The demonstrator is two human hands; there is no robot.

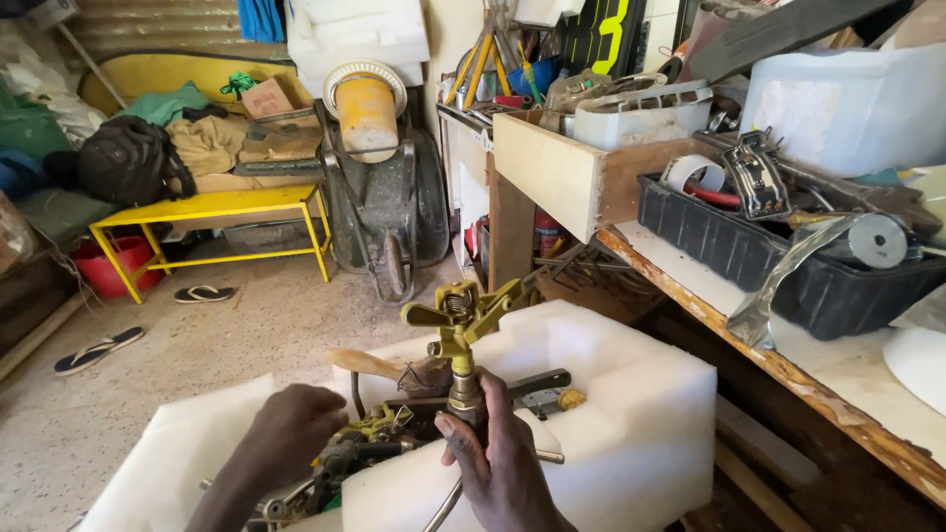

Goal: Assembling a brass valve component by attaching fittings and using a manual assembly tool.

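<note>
A person's right hand closes around the lower stem of a brass impact sprinkler head, holding it upright so its arm and nozzle stand clear above a white foam block. The left hand, fingers curled, reaches down into the block's hollow among loose metal fittings; whether it grips one cannot be told. The foam appears to serve as a tray, keeping the small parts and a wooden-handled tool gathered together. To the right, a worn bench carries a black bin of tools. Beyond, across the sandy floor, stand a yellow bench piled with bags and a wheelbarrow tipped upright.
</note>
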